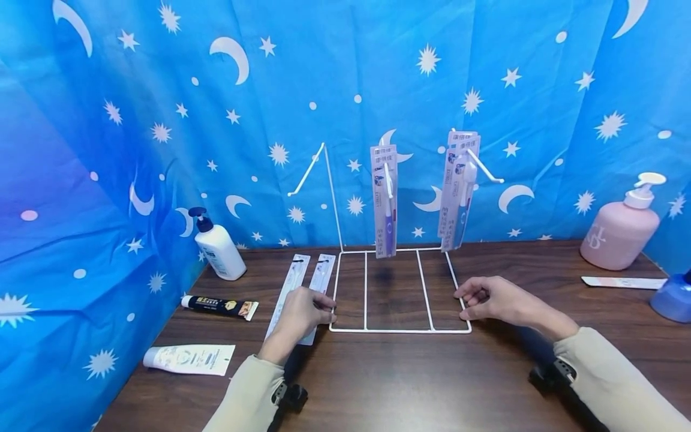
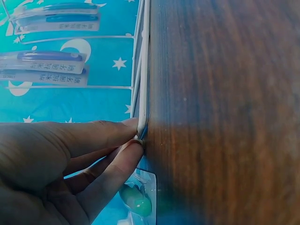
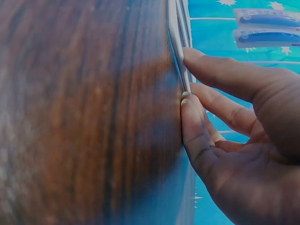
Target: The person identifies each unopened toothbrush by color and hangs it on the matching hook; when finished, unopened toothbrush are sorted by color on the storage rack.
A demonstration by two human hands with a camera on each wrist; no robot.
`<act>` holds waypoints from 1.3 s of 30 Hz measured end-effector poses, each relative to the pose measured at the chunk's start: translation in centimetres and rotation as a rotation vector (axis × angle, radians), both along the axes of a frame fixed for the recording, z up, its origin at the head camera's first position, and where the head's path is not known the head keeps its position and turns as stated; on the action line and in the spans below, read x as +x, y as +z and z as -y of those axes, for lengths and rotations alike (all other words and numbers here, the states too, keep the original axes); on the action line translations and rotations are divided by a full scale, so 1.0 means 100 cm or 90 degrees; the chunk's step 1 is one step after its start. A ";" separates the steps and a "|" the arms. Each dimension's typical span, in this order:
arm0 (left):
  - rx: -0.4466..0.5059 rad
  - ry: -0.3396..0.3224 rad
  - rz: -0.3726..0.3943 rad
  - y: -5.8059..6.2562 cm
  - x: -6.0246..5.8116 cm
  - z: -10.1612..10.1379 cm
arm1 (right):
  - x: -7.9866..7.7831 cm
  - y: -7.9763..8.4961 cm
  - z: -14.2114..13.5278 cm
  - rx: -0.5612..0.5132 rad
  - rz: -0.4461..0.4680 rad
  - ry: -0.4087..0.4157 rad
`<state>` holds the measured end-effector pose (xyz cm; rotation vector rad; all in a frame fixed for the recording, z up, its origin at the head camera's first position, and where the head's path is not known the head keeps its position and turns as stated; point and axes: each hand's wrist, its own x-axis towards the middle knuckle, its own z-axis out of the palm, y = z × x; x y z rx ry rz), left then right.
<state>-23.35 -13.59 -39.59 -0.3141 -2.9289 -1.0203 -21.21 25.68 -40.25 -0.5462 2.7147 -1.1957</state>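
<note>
A white wire display rack (image 1: 399,330) stands on the table, its base lying flat and hooks rising at the back. My left hand (image 1: 299,315) pinches the left side wire of the base between thumb and fingers. On the opposite side wire, near the front corner, my right hand (image 1: 493,300) pinches with thumb and fingertips. Packaged toothbrushes (image 1: 384,210) hang from the middle hook, and more packaged toothbrushes (image 1: 459,198) from the right one. The left hook (image 1: 306,171) carries nothing. Two toothbrush packs (image 1: 323,270) lie left of the rack, partly hidden beneath my left hand and forearm.
To the left are a white pump bottle (image 1: 221,252), a black toothpaste tube (image 1: 218,306) and a white tube (image 1: 189,359). A pink pump bottle (image 1: 621,231), a flat white pack (image 1: 623,282) and a blue bottle (image 1: 672,298) stand or lie right. A starry blue curtain (image 1: 324,72) hangs behind.
</note>
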 end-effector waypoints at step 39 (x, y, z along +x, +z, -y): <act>-0.018 0.045 -0.127 0.015 -0.018 0.003 | -0.004 0.002 0.002 0.036 0.012 -0.022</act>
